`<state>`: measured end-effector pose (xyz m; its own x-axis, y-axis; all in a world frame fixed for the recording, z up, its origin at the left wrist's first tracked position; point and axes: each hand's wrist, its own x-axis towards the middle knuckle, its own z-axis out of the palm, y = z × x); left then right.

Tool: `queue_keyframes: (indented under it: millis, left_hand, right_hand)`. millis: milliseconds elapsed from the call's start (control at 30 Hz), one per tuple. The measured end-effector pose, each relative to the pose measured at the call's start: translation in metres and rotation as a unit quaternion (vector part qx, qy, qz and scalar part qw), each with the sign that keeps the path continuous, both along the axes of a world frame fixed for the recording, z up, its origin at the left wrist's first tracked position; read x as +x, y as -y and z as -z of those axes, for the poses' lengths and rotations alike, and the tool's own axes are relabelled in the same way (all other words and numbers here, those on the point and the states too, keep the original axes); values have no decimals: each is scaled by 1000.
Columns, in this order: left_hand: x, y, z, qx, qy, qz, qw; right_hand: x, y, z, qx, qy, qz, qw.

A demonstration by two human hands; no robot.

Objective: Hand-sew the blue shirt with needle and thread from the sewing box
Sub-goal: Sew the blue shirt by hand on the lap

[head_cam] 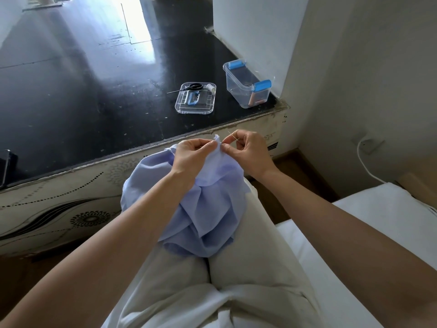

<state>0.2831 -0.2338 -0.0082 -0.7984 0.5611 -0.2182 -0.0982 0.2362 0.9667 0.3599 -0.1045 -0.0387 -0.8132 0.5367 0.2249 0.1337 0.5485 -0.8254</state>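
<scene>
The light blue shirt (208, 209) lies bunched on my lap over pale trousers. My left hand (191, 155) pinches a raised fold of the shirt at its top edge. My right hand (248, 150) is just to the right of that fold and pinches a thin needle (233, 135), which slants up and to the left from my fingertips. The thread itself is too fine to make out. On the black tabletop beyond stand the clear sewing box (246, 85) with blue latches and its lid (195, 98), upturned beside it.
Black scissors (189, 87) and a white thread spool (210, 87) lie on the lid. The table edge (165, 144) runs right in front of my hands. A white wall and a white cable (365, 159) are on the right, a white cushion (369, 221) beside my leg.
</scene>
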Motion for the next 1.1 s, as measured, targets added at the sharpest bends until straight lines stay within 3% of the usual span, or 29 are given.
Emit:
queue_keyframes:
  millis: [200, 400, 467, 533, 567, 600, 667, 767, 867, 1100]
  left_hand:
    - [-2, -1, 1, -15, 16, -1, 1000]
    - [-6, -2, 2, -2, 54, -50, 997]
    - [-8, -2, 3, 6, 54, -75, 996]
    - [-9, -1, 3, 6, 41, -89, 995]
    - [-9, -1, 3, 5, 39, -90, 995]
    - [-9, 0, 2, 3, 40, -89, 995]
    - [-10, -1, 2, 5, 52, -93, 994]
    - [-10, -2, 1, 8, 78, -95, 992]
    - [-10, -5, 2, 11, 91, -96, 991]
    - [-6, -8, 0, 8, 105, -53, 993]
  right_hand:
    - [5, -2, -2, -15, -8, -9, 1000]
    - [19, -8, -9, -79, 9, -132, 988]
    - [26, -12, -16, -135, 107, -250, 953]
    - [31, -13, -23, -155, 288, -342, 881]
    - [33, -14, -22, -146, 354, -356, 852]
    - [33, -15, -18, -135, 381, -350, 845]
    - [31, -18, -11, -125, 323, -276, 896]
    - [26, -15, -13, -147, 128, -118, 974]
    - [17, -10, -15, -121, 22, -41, 992]
    - [0, 2, -7, -21, 15, -17, 1000]
